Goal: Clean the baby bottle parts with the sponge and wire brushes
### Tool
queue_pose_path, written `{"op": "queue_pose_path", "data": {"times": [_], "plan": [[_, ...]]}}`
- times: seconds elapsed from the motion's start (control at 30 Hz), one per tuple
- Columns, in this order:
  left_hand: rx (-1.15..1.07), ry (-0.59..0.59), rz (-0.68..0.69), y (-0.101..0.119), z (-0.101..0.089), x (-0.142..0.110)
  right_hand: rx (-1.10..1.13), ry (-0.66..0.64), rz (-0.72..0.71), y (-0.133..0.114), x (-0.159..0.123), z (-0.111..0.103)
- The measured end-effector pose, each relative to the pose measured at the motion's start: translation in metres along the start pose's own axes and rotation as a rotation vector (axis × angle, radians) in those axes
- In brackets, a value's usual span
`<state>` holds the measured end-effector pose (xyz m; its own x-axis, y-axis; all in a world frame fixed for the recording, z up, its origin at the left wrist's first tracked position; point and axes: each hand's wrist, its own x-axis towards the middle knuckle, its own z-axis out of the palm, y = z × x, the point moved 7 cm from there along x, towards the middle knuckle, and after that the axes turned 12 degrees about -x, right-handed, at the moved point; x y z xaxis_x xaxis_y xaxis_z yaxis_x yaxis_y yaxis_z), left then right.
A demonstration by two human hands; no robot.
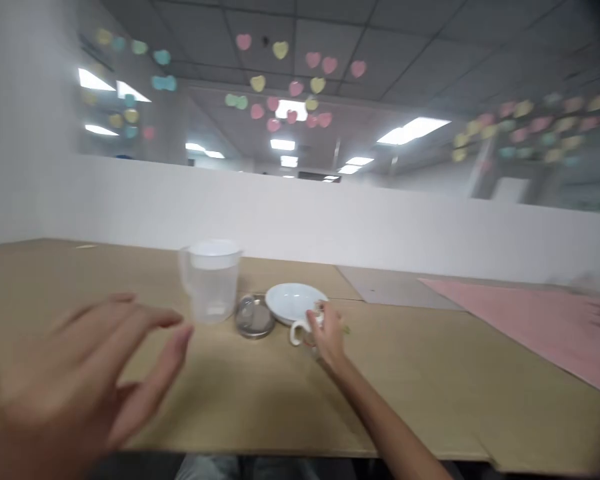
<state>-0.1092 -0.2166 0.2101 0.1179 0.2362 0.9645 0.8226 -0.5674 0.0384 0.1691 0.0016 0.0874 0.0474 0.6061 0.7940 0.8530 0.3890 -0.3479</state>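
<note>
A white cup point(295, 331) is gripped by the right hand point(331, 333), whose thumb and fingers are wrapped about its body; the handle is left exposed and is turned to the left. How firmly the cup is held cannot be told, since much of it is hidden by the hand. It is placed in front of a shallow white bowl point(291, 297), whose near right rim is partly covered by the cup and fingers.

The left hand point(83, 373) is held open in the foreground, its fingers loosely bent and its thumb spread apart from them; it is blurred and is seen raised over the near left part of the tan desk point(240, 393).

Just left of the bowl, a round metallic item point(255, 321) is laid on the desk; its exact kind is obscured by blur. Beside it, farther left, a translucent plastic pitcher point(214, 290) is stood upright, topped by a white lid point(216, 248), with its handle pointed left.

On the right, the desk is overlaid by a pink sheet point(535, 327) and, nearer the middle, by a grey sheet point(395, 288). The desk is backed by a white partition point(300, 213), above which heart-shaped notes point(281, 50) are seen.
</note>
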Motion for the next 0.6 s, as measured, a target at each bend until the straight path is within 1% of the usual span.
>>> {"op": "queue_pose_path", "data": {"times": [0.03, 0.07, 0.1, 0.13, 0.17, 0.2, 0.23, 0.27, 0.3, 0.33, 0.37, 0.4, 0.43, 0.47, 0.53, 0.6], "plan": [[-0.054, -0.022, 0.173, 0.026, 0.025, 0.004, -0.007, 0.005, -0.013, 0.001, -0.001, -0.001], [-0.144, -0.031, 0.368, 0.051, 0.050, 0.002, -0.013, 0.006, -0.034, 0.001, -0.003, -0.001], [-0.216, -0.035, 0.531, 0.070, 0.075, -0.003, -0.018, 0.003, -0.056, 0.000, -0.004, 0.000], [-0.277, 0.007, 0.653, 0.083, 0.099, -0.010, -0.023, 0.010, -0.078, 0.000, -0.005, 0.001], [-0.312, 0.037, 0.737, 0.091, 0.125, -0.019, -0.026, 0.017, -0.099, 0.000, -0.006, 0.003], [-0.329, 0.037, 0.734, 0.091, 0.153, -0.026, -0.026, 0.028, -0.114, 0.001, -0.007, 0.004], [-0.343, 0.024, 0.686, 0.086, 0.180, -0.032, -0.024, 0.046, -0.115, 0.002, -0.008, 0.006], [-0.349, 0.002, 0.608, 0.077, 0.206, -0.038, -0.022, 0.054, -0.116, 0.003, -0.008, 0.008], [-0.356, -0.007, 0.531, 0.066, 0.228, -0.044, -0.022, 0.065, -0.112, 0.005, -0.009, 0.010], [-0.362, -0.031, 0.482, 0.056, 0.246, -0.052, -0.022, 0.073, -0.103, 0.006, -0.009, 0.011], [-0.369, -0.062, 0.435, 0.045, 0.261, -0.060, -0.021, 0.074, -0.101, 0.006, -0.009, 0.012], [-0.384, -0.094, 0.396, 0.036, 0.272, -0.067, -0.018, 0.075, -0.100, 0.006, -0.009, 0.011], [-0.402, -0.120, 0.364, 0.028, 0.278, -0.073, -0.014, 0.073, -0.103, 0.004, -0.009, 0.010], [-0.430, -0.139, 0.335, 0.022, 0.280, -0.077, -0.007, 0.072, -0.108, 0.002, -0.009, 0.008], [-0.496, -0.207, 0.237, 0.010, 0.281, -0.081, 0.002, 0.078, -0.115, -0.002, -0.008, 0.002], [-0.571, -0.311, 0.081, 0.000, 0.284, -0.079, 0.030, 0.071, -0.118, -0.005, -0.007, -0.002]]}}
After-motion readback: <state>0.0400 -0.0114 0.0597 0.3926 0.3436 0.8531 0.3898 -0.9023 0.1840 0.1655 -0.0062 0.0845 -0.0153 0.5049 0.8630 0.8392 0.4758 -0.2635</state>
